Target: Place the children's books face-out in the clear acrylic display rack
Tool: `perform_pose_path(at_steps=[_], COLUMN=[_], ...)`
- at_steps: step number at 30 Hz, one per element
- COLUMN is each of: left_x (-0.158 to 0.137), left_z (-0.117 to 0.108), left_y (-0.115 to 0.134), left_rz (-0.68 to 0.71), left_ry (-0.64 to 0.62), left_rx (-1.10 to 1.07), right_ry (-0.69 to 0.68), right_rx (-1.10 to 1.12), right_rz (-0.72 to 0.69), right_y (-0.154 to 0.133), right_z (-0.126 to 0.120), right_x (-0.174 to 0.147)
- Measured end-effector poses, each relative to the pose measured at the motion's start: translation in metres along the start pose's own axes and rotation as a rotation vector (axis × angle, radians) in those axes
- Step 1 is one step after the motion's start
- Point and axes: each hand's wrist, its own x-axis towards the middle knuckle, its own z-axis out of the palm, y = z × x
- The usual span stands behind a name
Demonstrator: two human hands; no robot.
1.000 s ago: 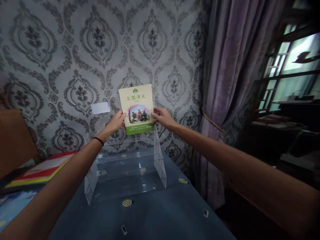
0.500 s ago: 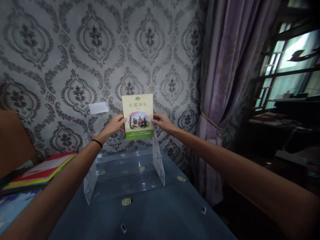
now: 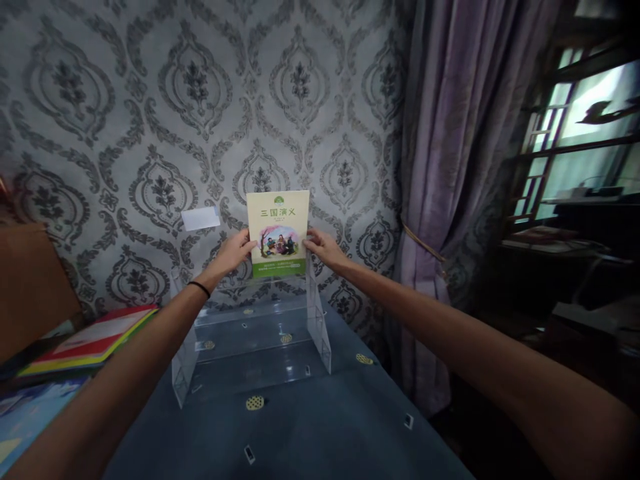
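A cream book point(image 3: 279, 230) with a green lower band and a picture of seated figures faces me, upright. My left hand point(image 3: 237, 251) grips its left edge, thumb on the cover and fingers behind. On the opposite edge, my right hand point(image 3: 324, 248) pinches it the same way. The book is at the top rear of a clear tiered display rack point(image 3: 319, 323), whose stepped shelves come down toward me. Whether the book's bottom edge touches the rack I cannot tell.
The rack stands on a blue patterned tablecloth point(image 3: 310, 427). At left lie red and yellow folders point(image 3: 100, 333), a blue picture book point(image 3: 35, 413) and a brown box point(image 3: 35, 287). A white label point(image 3: 201, 218) is on the wallpaper; a purple curtain point(image 3: 445, 167) hangs at right.
The view has shifted slightly, moving the whole scene a little to the right. The book leans slightly differently, and both hands keep their hold on it.
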Motion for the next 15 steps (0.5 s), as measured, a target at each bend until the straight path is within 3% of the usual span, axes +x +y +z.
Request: perform_pose_path(at_steps=[8, 15], left_x=[-0.003, 0.004], left_z=[0.002, 0.005], left_y=[-0.003, -0.011], left_rz=[0.0, 0.022], left_ry=[-0.039, -0.002], left_rx=[-0.014, 0.005], right_ry=[0.0, 0.035], right_rx=[0.013, -0.025], right_rz=[0.011, 0.013], right_y=[0.011, 0.013], right_z=[0.006, 0.009], right_x=[0.007, 0.01])
